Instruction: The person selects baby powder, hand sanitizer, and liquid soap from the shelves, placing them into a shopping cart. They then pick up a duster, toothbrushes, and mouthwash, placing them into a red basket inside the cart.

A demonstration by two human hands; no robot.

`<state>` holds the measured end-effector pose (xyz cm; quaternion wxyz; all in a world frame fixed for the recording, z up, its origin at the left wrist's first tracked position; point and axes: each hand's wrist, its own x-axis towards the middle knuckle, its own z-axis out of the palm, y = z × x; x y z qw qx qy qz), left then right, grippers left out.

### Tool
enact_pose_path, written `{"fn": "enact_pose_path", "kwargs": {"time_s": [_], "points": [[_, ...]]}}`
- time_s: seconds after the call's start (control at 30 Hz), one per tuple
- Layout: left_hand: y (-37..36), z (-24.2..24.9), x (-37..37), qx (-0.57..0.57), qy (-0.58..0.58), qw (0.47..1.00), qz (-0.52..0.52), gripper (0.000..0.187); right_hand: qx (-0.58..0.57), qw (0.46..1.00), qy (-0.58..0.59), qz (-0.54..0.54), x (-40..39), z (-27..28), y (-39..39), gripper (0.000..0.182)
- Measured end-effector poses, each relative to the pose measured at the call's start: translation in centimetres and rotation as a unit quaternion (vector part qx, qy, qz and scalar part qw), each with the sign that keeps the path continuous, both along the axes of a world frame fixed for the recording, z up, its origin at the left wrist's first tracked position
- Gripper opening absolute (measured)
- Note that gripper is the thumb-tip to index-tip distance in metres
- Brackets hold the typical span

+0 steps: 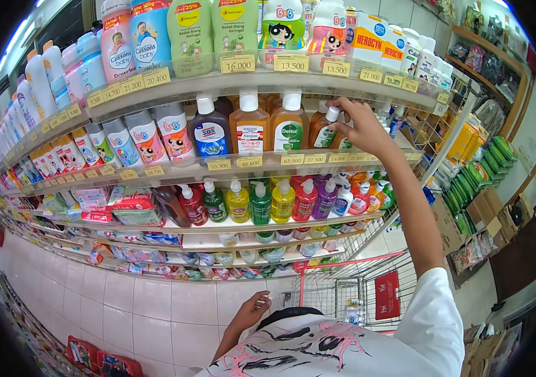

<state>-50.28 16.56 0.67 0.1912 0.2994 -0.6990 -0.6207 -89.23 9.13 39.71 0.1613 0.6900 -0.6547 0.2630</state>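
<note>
My right hand [361, 125] reaches to the second shelf. Its fingers are at the white cap of a small brown Dettol bottle [322, 132]; the fingertips are partly hidden, so a firm grip cannot be made out. Left of it stand a large Dettol bottle [289, 129], an orange Asepso bottle [249, 131] and a dark SOS bottle [210, 133]. My left hand [254, 309] hangs low over the tiled floor, with its fingers curled, near my shirt. What it holds, if anything, is too small to name.
Powder bottles line the top shelf [243, 65]. Coloured pump bottles [260, 204] stand on the shelf below. A shopping cart [350, 286] with a red sign is in front of me at the right. Red baskets [101, 361] lie on the floor, lower left.
</note>
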Motion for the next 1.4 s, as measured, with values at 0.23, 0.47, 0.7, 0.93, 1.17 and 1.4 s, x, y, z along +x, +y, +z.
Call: {"fn": "enact_pose_path", "kwargs": {"time_s": [0.23,0.47,0.7,0.93,1.17,1.4], "points": [[0.6,0.6,-0.4,0.007,-0.008,1.000,0.002,0.038,0.038,0.999,-0.031,0.025,-1.3,-0.7,-1.2,0.042],[0.9,0.5,-0.6,0.007,-0.049,0.999,-0.022,0.038,0.024,0.999,-0.043,0.019,-1.2,-1.1,-0.8,0.039],[1.2,1.5,-1.7,0.000,-0.082,0.996,-0.041,0.040,-0.006,0.999,-0.030,0.034,-1.4,-1.5,-1.4,0.042],[1.6,1.2,-1.7,0.000,-0.097,0.994,-0.038,0.039,-0.048,0.995,-0.052,0.077,-2.1,-1.7,0.6,0.038],[1.0,-0.3,-2.7,-0.008,-0.144,0.987,-0.071,0.039,-0.212,0.940,-0.261,0.051,-0.5,-10.9,15.1,0.017],[2.3,-15.6,-7.0,0.101,-0.251,0.962,-0.046,0.062,0.076,0.796,-0.398,-0.450,-1.3,-44.0,38.9,0.019]]}}
